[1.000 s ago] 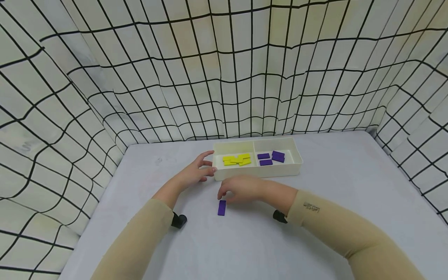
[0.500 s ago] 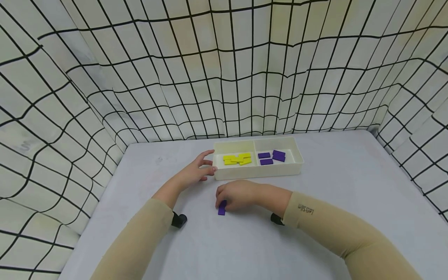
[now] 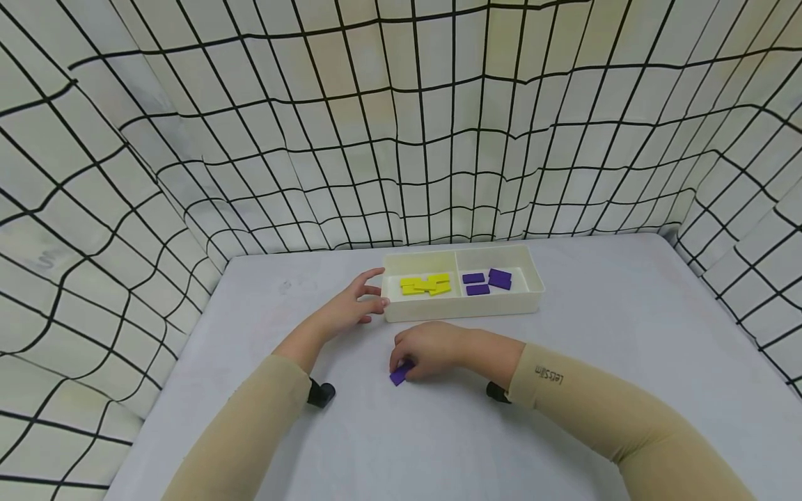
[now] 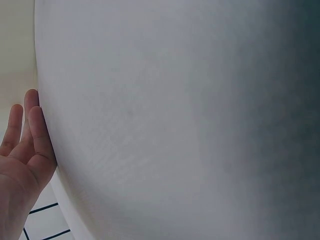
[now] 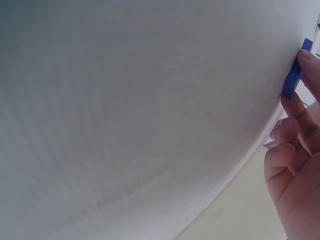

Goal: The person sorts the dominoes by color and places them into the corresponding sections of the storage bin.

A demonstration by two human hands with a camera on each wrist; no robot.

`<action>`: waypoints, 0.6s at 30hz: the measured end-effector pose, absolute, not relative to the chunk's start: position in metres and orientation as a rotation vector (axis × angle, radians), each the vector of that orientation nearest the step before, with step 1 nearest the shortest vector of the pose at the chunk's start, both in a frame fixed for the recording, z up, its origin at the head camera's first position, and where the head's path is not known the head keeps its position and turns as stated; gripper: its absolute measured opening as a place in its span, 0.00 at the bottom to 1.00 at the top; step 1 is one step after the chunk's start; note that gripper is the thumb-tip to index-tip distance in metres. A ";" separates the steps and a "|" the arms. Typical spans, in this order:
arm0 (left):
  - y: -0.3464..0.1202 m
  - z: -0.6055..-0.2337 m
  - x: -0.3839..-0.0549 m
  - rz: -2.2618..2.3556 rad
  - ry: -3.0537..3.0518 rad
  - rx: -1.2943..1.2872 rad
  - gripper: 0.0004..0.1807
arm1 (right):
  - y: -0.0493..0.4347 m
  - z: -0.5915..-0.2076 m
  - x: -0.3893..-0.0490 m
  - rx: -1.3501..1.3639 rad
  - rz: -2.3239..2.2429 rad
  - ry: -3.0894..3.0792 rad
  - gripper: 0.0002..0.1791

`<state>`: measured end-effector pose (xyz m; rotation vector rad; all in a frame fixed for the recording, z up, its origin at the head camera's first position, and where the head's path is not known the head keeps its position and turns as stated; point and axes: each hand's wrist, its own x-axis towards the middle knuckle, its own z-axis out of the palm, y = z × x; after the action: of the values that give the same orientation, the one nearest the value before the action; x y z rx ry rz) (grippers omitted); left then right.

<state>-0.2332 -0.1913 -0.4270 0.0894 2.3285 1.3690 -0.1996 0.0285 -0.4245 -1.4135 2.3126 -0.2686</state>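
A small flat purple rectangular block [image 3: 399,376] is just above or on the white table, pinched between the thumb and finger of my right hand [image 3: 431,348]. In the right wrist view the same block [image 5: 297,70] looks blue, with the thumb on one side and a fingertip at its lower end. My left hand [image 3: 349,304] has its fingers spread and touches the left end of a white two-compartment box [image 3: 464,308]. Several yellow blocks [image 3: 425,285] lie in the box's left compartment. Several purple blocks [image 3: 499,279] lie in its right one.
A white-covered table [image 3: 601,327] extends around the box and both hands. Behind it and along both sides hangs black netting [image 3: 438,145] in front of pale walls. A black wrist device [image 3: 321,395] is strapped under the left forearm.
My right hand has come down to the loose purple block and taken hold of it. The block has turned from nearly upright in view to slanted. The left hand stays at the box.
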 end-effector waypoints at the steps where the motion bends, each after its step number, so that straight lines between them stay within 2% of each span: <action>1: -0.191 -0.427 -0.233 1.367 2.330 0.089 0.41 | 0.029 -0.425 -0.200 -1.414 -0.264 2.311 0.14; 18: -0.191 -0.429 -0.235 1.394 2.304 0.071 0.40 | 0.046 -0.415 -0.203 -1.315 -0.365 2.353 0.13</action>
<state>-0.2354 -0.1911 -0.4290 0.0707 2.3036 1.3936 -0.2027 0.0457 -0.4146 -1.3154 2.3531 -0.3646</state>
